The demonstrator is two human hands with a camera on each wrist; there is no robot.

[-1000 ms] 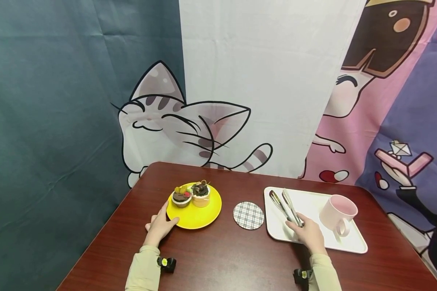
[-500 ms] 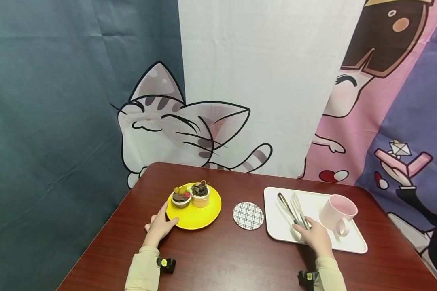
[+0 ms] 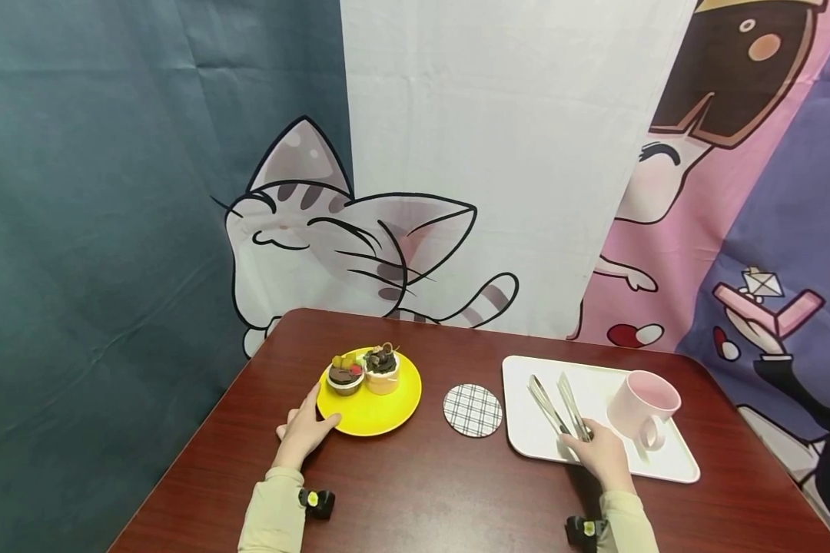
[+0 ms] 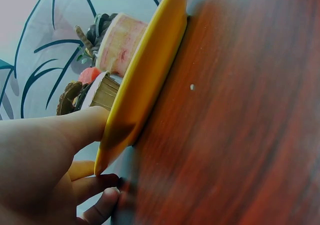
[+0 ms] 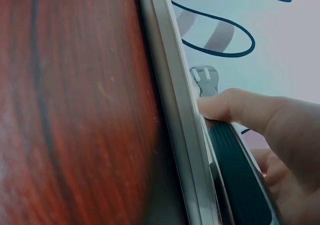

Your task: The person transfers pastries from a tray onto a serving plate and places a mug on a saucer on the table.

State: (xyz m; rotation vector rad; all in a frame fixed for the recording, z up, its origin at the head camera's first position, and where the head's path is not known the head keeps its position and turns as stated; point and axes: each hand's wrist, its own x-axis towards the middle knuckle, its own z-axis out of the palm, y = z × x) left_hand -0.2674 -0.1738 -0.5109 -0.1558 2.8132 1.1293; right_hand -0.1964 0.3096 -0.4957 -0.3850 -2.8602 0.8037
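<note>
My left hand [image 3: 300,434] pinches the near left rim of a yellow plate [image 3: 387,415]. In the left wrist view the thumb lies over the rim and the fingers are beneath it. Two cupcakes sit on the plate: a chocolate one [image 3: 344,382] with fruit, and a taller cream-topped one [image 3: 383,378]. On the right, my right hand [image 3: 605,455] grips metal tongs [image 3: 548,402] by their handle end, over a white tray [image 3: 526,438]. Their arms point away from me and stand apart. The right wrist view shows the dark green handle [image 5: 237,170] under the thumb.
A pink mug [image 3: 632,407] stands on the tray's right side, close to my right hand. Between plate and tray lies a round checked coaster [image 3: 472,410] on the brown table [image 3: 415,491]. Printed cloth [image 3: 498,153] hangs behind the table.
My right hand has shifted right with the tongs, towards the mug. The tongs' arms now stand farther apart. My left hand and the plate have stayed put.
</note>
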